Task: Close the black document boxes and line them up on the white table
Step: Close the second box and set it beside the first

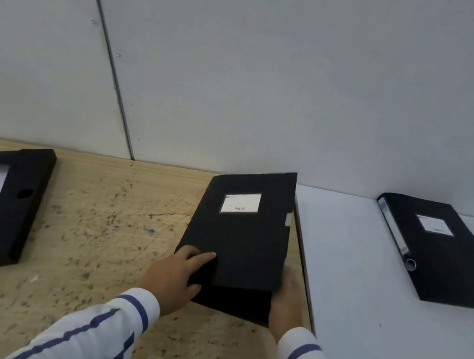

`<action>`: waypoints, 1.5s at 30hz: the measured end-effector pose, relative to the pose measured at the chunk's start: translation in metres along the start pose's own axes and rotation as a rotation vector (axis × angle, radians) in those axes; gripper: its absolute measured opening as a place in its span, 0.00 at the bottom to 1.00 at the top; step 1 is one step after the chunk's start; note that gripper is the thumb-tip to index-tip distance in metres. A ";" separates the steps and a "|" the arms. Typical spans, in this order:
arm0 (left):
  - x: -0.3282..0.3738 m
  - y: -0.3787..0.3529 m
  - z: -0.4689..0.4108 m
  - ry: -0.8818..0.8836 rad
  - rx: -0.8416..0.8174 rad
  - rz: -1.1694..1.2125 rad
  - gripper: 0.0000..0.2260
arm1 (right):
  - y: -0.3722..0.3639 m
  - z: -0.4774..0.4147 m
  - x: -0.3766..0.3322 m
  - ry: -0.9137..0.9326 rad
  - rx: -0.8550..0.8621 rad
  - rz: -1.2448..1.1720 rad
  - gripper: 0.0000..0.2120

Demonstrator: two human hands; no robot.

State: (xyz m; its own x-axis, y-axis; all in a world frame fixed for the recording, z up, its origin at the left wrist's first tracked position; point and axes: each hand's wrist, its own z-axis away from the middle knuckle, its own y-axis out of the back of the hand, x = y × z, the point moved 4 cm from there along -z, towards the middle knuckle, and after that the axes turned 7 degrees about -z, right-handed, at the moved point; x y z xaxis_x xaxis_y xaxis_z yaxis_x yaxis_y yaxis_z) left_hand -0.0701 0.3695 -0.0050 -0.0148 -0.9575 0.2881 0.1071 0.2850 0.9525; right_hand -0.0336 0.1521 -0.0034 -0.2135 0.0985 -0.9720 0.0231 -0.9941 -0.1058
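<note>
A closed black document box with a white label lies on the wooden table, its right side close to the edge of the white table. My left hand grips its near left corner, thumb on the lid. My right hand holds its near right corner. A second closed black box lies flat on the white table at the far right, spine to the left. A third black box lies open at the far left of the wooden table, white paper showing inside.
A grey panelled wall stands right behind both tables. The wooden surface is scratched and stained. My sleeves are white with blue stripes.
</note>
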 end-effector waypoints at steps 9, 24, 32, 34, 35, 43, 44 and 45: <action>0.009 -0.006 -0.016 -0.123 -0.211 -0.312 0.28 | 0.027 -0.033 -0.002 -0.243 0.008 -0.006 0.22; -0.025 -0.022 -0.029 0.327 -0.130 0.201 0.31 | 0.003 -0.027 0.009 -0.099 -0.020 0.746 0.25; -0.028 -0.027 -0.035 0.406 -0.086 0.431 0.35 | 0.012 -0.023 0.010 -0.162 0.021 0.574 0.22; -0.024 -0.028 -0.033 0.421 -0.047 0.441 0.34 | 0.017 -0.025 0.007 -0.152 0.005 0.552 0.23; -0.021 -0.028 -0.032 0.426 -0.029 0.444 0.34 | 0.019 -0.026 0.006 -0.144 0.000 0.542 0.23; 0.044 -0.027 -0.071 0.357 0.019 0.477 0.33 | 0.083 -0.052 -0.019 -0.100 0.048 0.538 0.22; 0.055 -0.030 -0.077 0.349 0.019 0.478 0.32 | 0.095 -0.056 -0.023 -0.101 0.050 0.531 0.22; 0.069 -0.033 -0.084 0.347 0.018 0.481 0.32 | 0.109 -0.062 -0.026 -0.102 0.054 0.528 0.22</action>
State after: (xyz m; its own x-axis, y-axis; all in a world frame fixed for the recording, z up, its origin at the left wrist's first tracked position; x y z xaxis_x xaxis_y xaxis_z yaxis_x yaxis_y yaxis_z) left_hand 0.0089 0.2903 -0.0251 0.3572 -0.6783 0.6421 0.0044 0.6886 0.7251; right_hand 0.0346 0.0435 -0.0023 -0.2803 -0.4179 -0.8642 0.1039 -0.9082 0.4055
